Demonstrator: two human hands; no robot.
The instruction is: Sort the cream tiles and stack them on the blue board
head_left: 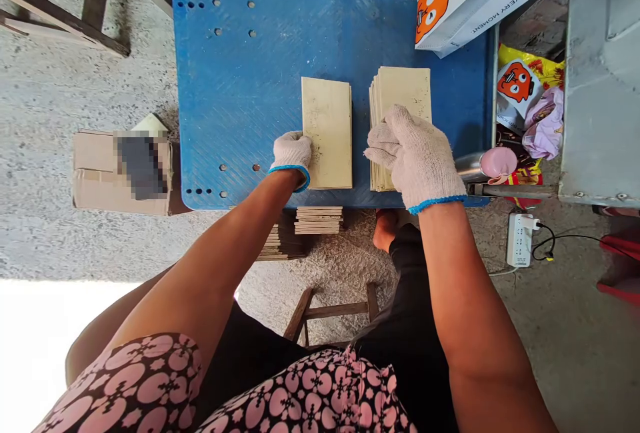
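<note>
A short stack of pale cream rectangular boards (pixel 327 133) lies on the blue table (pixel 240 86), its top face flecked with dark specks. My left hand (pixel 293 152), in a white knit glove with a blue cuff, has its fingers curled at the left edge of that stack; its fingertips are partly hidden. To the right stands a taller, slightly uneven stack of similar boards (pixel 406 86). Over its lower part is my right hand (pixel 417 153), gloved alike, with bent fingers and the thumb drawn close together. Whatever may be between those fingertips does not show.
More boards (pixel 319 220) are piled below the table's near edge. A printed paper bag (pixel 460 13) stands at the back right, a steel flask with a pink lid (pixel 497 164) at the right edge. A cardboard box (pixel 95 170) and power strip (pixel 520 240) sit on the floor.
</note>
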